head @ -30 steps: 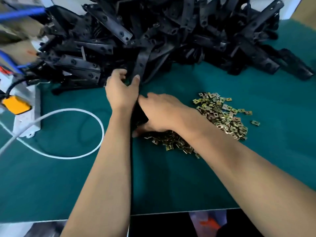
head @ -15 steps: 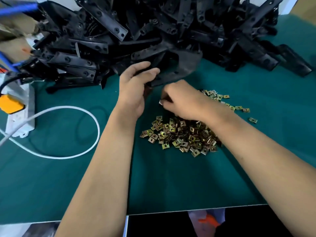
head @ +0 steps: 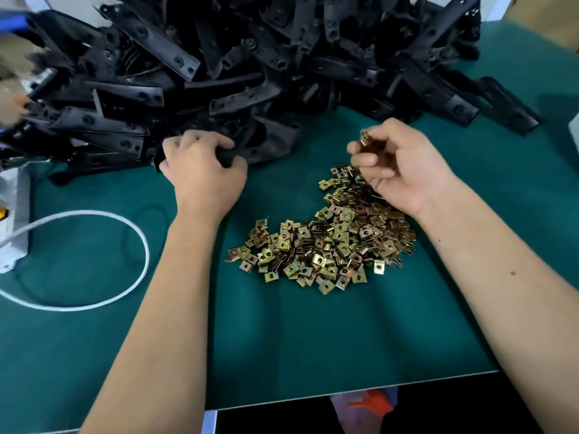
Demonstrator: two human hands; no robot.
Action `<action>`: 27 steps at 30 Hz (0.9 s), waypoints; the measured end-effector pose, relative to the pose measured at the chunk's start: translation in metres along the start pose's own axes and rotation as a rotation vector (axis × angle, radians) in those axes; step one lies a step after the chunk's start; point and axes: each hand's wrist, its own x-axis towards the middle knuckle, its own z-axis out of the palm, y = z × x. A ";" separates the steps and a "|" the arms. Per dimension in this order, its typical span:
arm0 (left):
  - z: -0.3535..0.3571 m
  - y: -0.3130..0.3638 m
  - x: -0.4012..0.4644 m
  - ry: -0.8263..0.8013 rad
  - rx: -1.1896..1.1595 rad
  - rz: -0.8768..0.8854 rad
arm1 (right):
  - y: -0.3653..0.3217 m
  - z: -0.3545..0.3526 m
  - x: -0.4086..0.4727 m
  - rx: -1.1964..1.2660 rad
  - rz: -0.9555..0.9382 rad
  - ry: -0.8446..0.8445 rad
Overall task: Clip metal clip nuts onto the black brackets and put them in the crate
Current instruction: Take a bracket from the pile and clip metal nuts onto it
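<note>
Right hand (head: 404,166) lifted, pinching nut (head: 364,137); left hand (head: 203,170) now gripping bracket (head: 269,142). Risk: tangled pile (head: 250,57) shifts, nut slips.

A green counter (head: 282,346) filled the frame, with a large heap of black brackets (head: 250,67) across the top and a loose pile of brass-coloured clip nuts (head: 329,245) at centre right. The left hand (head: 203,170), left of centre, closed its grip on a black bracket (head: 257,145) at the heap's lower edge, while the right hand (head: 398,167), right of centre above the pile, pinched one clip nut (head: 364,137) at its fingertips. A white cable (head: 94,258) looped at the left, running to a white power strip (head: 14,220) at the left edge.
</note>
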 end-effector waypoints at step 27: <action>0.034 0.027 -0.011 -0.284 -0.496 0.144 | 0.017 -0.001 0.002 -0.604 -0.257 -0.029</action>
